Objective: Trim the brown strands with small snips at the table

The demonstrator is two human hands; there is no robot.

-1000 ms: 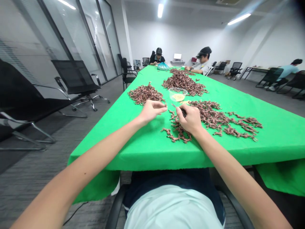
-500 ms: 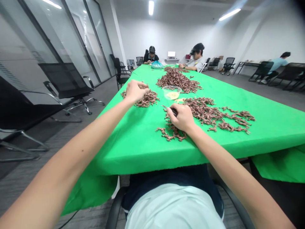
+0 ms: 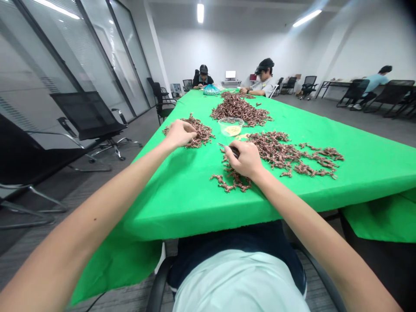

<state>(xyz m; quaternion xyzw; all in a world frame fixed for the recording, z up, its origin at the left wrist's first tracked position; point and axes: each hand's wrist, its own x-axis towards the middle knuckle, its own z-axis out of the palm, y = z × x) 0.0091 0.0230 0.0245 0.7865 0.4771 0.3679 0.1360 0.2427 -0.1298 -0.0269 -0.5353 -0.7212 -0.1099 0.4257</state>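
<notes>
Brown branching pieces (image 3: 273, 149) lie in loose piles on the green-covered table (image 3: 367, 173). The right hand (image 3: 245, 161) is closed around a dark-handled tool (image 3: 234, 151) just above the nearest pieces. The left hand (image 3: 179, 134) rests curled on the left pile (image 3: 204, 138), its grip unclear, near a clear plastic bowl (image 3: 227, 121) of yellow bits (image 3: 233, 130).

A tangled heap of small reddish-brown moulded branching pieces (image 3: 199, 134) lies on the green surface (image 3: 182, 195) under the left hand (image 3: 178, 133). A slim metal-tipped tool with a dark grip (image 3: 224, 146) sits in the right hand (image 3: 245, 160), its tip pointing left, above a looser, straggling spread of the same pieces (image 3: 232, 177).
</notes>
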